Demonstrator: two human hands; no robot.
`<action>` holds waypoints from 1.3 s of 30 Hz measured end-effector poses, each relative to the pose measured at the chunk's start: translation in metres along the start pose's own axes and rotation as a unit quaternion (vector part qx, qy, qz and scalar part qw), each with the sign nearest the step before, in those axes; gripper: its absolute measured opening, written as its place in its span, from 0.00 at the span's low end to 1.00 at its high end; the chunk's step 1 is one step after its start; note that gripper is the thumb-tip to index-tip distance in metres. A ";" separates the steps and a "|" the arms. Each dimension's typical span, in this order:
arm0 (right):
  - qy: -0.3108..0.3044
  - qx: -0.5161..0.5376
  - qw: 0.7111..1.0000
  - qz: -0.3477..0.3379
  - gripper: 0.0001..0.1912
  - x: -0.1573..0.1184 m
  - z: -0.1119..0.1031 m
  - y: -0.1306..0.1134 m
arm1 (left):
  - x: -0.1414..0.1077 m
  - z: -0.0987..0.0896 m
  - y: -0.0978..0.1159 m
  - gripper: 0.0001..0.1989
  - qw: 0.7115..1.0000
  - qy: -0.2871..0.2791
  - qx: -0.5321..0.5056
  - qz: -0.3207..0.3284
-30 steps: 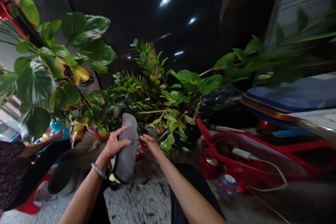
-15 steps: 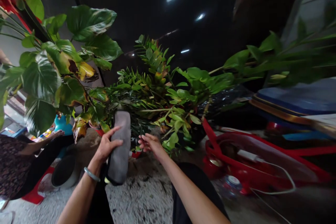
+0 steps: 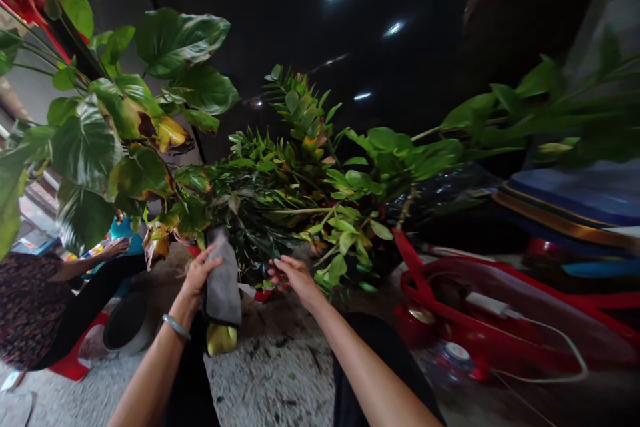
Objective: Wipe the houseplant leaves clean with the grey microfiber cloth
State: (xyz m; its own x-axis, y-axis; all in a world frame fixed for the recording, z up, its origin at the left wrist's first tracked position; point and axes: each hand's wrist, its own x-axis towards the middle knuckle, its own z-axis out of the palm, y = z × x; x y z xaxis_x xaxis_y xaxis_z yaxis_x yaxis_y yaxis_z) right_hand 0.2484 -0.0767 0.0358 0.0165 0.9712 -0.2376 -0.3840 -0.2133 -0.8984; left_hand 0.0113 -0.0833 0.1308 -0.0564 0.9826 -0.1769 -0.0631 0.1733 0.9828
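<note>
A grey cloth (image 3: 223,283) with a dark edge and a yellow-green part (image 3: 221,339) at its bottom hangs from my left hand (image 3: 199,273), whose fingers grip its upper left side. A bracelet circles that wrist. To the right, my right hand (image 3: 291,275) is raised in front of the leafy plants (image 3: 345,213), its fingers curled together. Whatever may be between those fingertips is too small to make out. Dark narrow leaves (image 3: 257,230) lie just behind both hands.
Large yellowing leaves (image 3: 85,147) fill the left. Below them a person (image 3: 30,307) sits near a dark bucket (image 3: 127,323) and a red stool (image 3: 73,363). On the right are a red plastic frame (image 3: 450,320) with a white cable and stacked blue items (image 3: 565,193).
The cloth has dropped and swung slightly left in my left hand, and its yellow-green part now shows below. My right hand has hardly moved. The view has shifted a little.
</note>
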 end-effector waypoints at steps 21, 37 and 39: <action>-0.006 -0.028 1.000 -0.011 0.07 0.000 -0.006 -0.002 | -0.026 -0.011 0.014 0.35 0.999 0.024 -0.020 0.040; 0.002 -0.040 0.999 -0.014 0.06 -0.006 -0.003 -0.006 | -0.062 0.015 0.070 0.35 0.978 -0.016 0.045 0.205; 0.000 -0.035 0.999 -0.018 0.06 -0.007 -0.002 -0.007 | -0.052 0.015 0.079 0.37 0.971 0.013 0.027 0.236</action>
State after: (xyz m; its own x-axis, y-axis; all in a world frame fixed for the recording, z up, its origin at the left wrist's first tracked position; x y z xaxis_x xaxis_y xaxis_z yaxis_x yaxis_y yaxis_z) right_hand 0.2531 -0.0821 0.0424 0.0285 0.9783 -0.2052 -0.3173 -0.1858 -0.9299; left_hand 0.0238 -0.1200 0.2189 -0.0921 0.9514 0.2937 0.0282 -0.2924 0.9559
